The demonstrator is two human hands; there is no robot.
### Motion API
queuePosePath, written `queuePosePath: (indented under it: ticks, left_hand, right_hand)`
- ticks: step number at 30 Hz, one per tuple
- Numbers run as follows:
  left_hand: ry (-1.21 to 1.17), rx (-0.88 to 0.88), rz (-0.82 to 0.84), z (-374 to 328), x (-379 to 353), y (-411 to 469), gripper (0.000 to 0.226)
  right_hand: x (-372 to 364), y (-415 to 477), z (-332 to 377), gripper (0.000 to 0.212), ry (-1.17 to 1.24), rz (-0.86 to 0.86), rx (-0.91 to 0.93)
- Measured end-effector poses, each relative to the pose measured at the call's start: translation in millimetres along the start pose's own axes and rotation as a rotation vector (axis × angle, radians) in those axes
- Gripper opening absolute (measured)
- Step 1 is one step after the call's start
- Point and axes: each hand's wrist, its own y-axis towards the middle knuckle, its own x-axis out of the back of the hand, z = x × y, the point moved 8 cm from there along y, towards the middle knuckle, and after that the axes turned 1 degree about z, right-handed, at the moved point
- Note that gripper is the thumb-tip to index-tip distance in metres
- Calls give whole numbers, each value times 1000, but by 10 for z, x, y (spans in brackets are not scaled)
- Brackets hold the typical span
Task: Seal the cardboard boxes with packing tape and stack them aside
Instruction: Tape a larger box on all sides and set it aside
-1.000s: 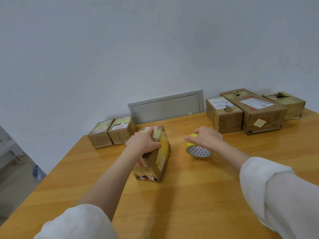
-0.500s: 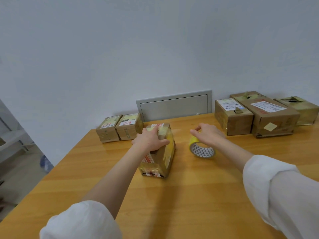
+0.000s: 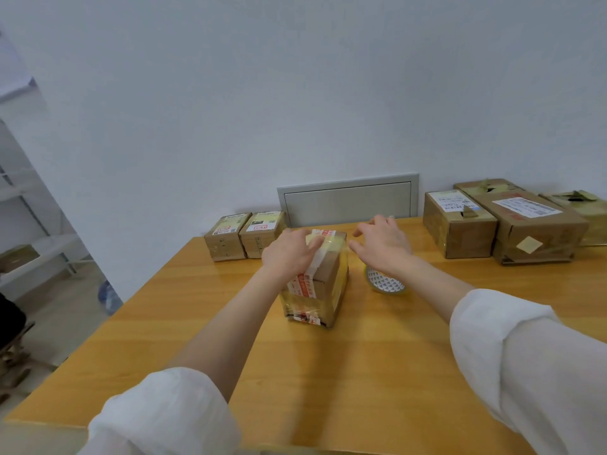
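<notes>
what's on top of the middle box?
The left hand rests on the box top, over clear-yellow tape and a red-printed white strip. What lies beneath the palm is covered.

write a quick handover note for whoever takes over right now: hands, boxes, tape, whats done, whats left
Left hand: rests flat on top of the centre box, fingers across its tape.
Right hand: open, fingers spread, above the tape roll, not holding it.
Things: centre box mid-table; tape roll lies on the table just right of it; two small boxes side by side back left by the wall; four bigger boxes grouped back right.
Done: centre box carries yellowish tape over top and side, looks sealed.
Left: set it aside, then tape the back-right boxes; some show gaps on top.
</notes>
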Motion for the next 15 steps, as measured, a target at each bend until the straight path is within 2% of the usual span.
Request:
queuePosePath:
  ticks: [3, 5, 9, 15]
  left_hand:
    - [-78, 9, -224, 207, 260, -69, 33]
    - [-83, 48, -264, 443, 322, -104, 29]
    - [-16, 188, -170, 966, 170, -139, 32]
    - [65, 337, 137, 1434, -439, -156, 38]
  right_hand:
    - [-4, 11, 320, 34, 23, -8, 60]
    - [-32, 19, 524, 33, 40, 0, 94]
    - [-116, 17, 861, 32, 43, 25, 143]
    - [-217, 47, 1115, 34, 37, 39, 190]
